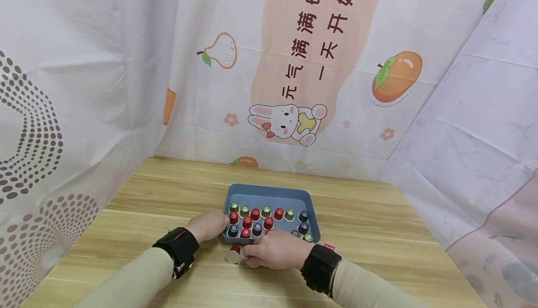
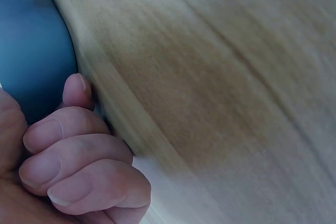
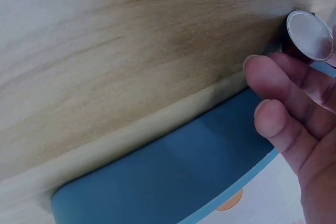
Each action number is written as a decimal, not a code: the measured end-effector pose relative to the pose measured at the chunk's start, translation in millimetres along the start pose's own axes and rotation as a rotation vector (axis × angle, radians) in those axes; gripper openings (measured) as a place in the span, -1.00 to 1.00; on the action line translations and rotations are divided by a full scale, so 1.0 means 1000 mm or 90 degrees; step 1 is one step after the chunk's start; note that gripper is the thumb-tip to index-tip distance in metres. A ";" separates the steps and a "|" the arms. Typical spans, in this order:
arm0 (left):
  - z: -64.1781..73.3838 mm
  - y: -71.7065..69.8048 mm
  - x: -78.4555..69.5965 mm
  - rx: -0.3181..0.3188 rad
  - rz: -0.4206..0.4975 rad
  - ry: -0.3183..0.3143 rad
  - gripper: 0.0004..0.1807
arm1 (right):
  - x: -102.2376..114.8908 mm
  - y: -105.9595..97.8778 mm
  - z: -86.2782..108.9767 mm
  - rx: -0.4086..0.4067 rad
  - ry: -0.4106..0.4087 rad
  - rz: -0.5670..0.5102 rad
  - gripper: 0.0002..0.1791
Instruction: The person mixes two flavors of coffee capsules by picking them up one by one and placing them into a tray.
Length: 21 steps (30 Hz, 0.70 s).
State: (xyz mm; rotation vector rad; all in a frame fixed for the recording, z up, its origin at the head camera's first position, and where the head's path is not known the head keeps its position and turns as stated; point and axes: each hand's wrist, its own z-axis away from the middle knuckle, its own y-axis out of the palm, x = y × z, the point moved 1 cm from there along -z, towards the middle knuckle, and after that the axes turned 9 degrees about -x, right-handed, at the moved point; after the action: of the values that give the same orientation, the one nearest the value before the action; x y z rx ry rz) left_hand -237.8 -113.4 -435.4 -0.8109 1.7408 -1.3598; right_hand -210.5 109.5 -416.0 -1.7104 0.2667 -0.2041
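A blue tray holds several coffee capsules in red, green and dark blue, standing foil side down. My left hand grips the tray's front left corner; in the left wrist view its curled fingers lie against the outer wall, thumb on the other side. My right hand is just in front of the tray's front wall. Its thumb and fingers pinch a dark red capsule, silver lid outward, mostly hidden by the hand in the head view. Another red capsule lies tipped on the table left of it.
The tray stands on a wood-grain table. A printed curtain hangs behind the table, with more cloth down both sides. Capsules crowd the tray's left and front, with a few along its right wall.
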 end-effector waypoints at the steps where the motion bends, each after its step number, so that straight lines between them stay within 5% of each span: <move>1: 0.000 0.000 0.000 0.000 0.000 -0.002 -0.80 | 0.000 0.001 0.000 -0.002 0.001 0.001 -0.92; 21: -0.002 0.004 0.002 0.001 -0.022 0.007 -0.83 | 0.000 -0.001 0.000 0.065 0.068 -0.006 -0.69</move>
State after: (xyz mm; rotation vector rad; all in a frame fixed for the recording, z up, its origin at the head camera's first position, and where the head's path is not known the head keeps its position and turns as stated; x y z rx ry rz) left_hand -240.8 -112.8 -439.2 -0.8374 1.7409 -1.3915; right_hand -210.5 110.1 -415.1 -1.6017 0.3208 -0.3117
